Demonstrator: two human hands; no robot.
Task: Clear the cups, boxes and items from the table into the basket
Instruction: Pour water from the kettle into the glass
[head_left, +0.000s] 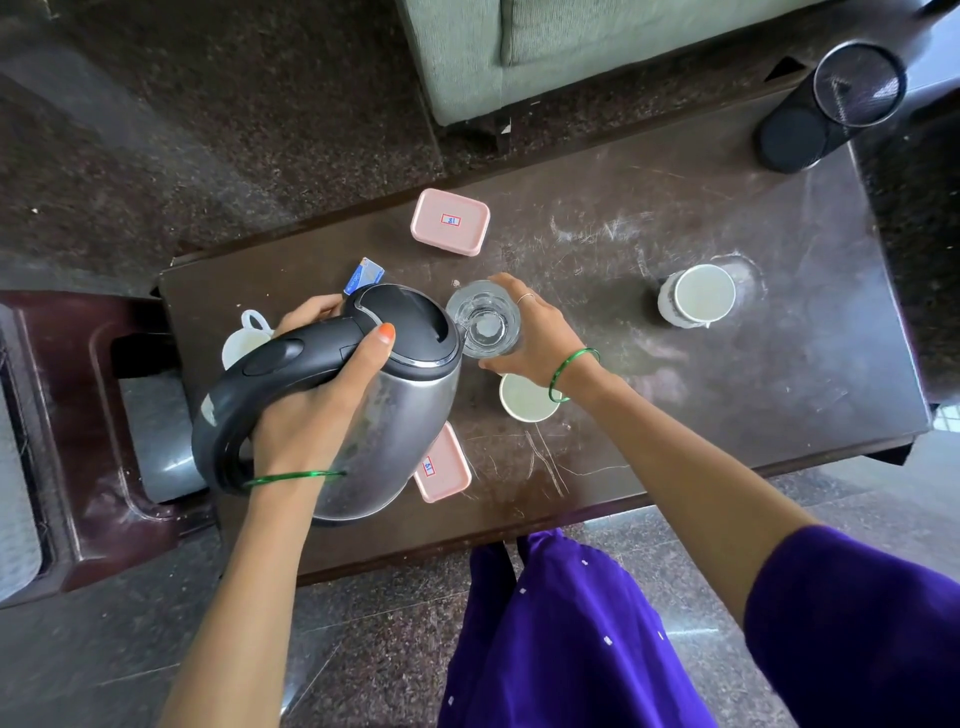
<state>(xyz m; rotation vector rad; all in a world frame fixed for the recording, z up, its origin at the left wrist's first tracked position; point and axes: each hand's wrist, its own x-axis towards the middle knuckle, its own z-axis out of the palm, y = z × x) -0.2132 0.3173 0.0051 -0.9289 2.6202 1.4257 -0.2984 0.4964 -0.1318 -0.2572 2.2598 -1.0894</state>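
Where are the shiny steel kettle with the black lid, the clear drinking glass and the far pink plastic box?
Steel kettle with black lid (387, 415), head view, steel side.
Clear drinking glass (485, 325), head view, inside bottom.
Far pink plastic box (450, 222), head view, lid centre.

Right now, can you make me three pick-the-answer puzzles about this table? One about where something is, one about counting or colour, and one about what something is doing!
1. Where is the blue packet?
A. behind the kettle
B. inside the glass
C. on the sofa

2. How many pink boxes are on the table?
A. one
B. two
C. four

3. What is the left hand doing?
A. resting flat
B. waving
C. gripping the kettle handle

Answers: 1 A, the packet peeks out past the kettle lid. 2 B, one box lies far, one near. 3 C, its fingers wrap the handle, while the right hand holds the glass.
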